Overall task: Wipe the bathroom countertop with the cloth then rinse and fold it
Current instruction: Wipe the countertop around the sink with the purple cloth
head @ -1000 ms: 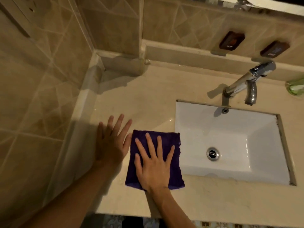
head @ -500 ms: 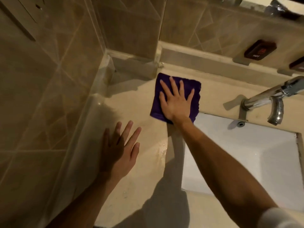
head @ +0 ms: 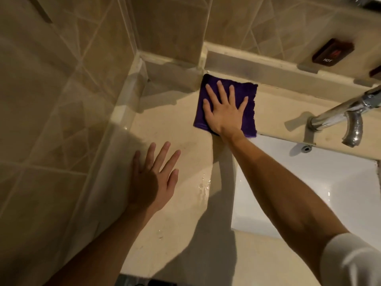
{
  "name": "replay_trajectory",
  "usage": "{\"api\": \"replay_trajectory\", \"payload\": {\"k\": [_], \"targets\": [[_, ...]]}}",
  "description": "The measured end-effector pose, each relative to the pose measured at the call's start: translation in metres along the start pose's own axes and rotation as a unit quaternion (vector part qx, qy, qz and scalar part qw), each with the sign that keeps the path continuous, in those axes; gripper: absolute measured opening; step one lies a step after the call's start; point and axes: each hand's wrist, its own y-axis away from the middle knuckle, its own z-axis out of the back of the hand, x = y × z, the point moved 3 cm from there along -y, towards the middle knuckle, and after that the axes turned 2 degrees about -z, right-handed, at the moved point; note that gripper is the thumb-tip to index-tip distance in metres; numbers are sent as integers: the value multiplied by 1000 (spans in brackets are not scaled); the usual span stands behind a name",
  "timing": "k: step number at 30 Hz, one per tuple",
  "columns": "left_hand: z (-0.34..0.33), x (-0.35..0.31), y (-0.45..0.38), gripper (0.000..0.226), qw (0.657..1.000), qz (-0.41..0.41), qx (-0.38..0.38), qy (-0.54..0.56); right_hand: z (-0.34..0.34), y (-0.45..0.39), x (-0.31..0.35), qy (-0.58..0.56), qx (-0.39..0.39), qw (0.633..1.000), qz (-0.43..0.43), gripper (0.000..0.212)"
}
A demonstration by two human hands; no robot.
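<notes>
right hand (head: 224,114) presses purple cloth (head: 250,112) flat, fingers straight, behind sink (head: 309,182); left hand (head: 153,180) rests flat on tabletop (head: 175,124), left of sink

One word can be read: "HOT", in pale capital letters along the lower edge of a dark, rounded-rectangle plate (head: 332,52) fixed to the tiled wall above the backsplash ledge, up and to the left of the faucet. Above the word the same plate carries a small reddish mark, too blurred to make out. A second dark plate (head: 376,71) shows only as a sliver at the right edge of the view, and any lettering on it is cut off and cannot be read.
</notes>
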Motion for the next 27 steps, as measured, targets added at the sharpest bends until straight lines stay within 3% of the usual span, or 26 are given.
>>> {"api": "replay_trajectory", "payload": {"k": [7, 18, 27], "targets": [[-5, -3, -2, 59, 998, 15, 47, -27, -22, 142, 14, -3, -3, 1000, 19, 56], [3, -5, 8, 60, 999, 7, -10, -33, -52, 376, 21, 12, 26, 999, 37, 58], [-5, -2, 3, 58, 999, 13, 35, -25, -51, 353, 24, 2, 43, 999, 10, 56]]}}
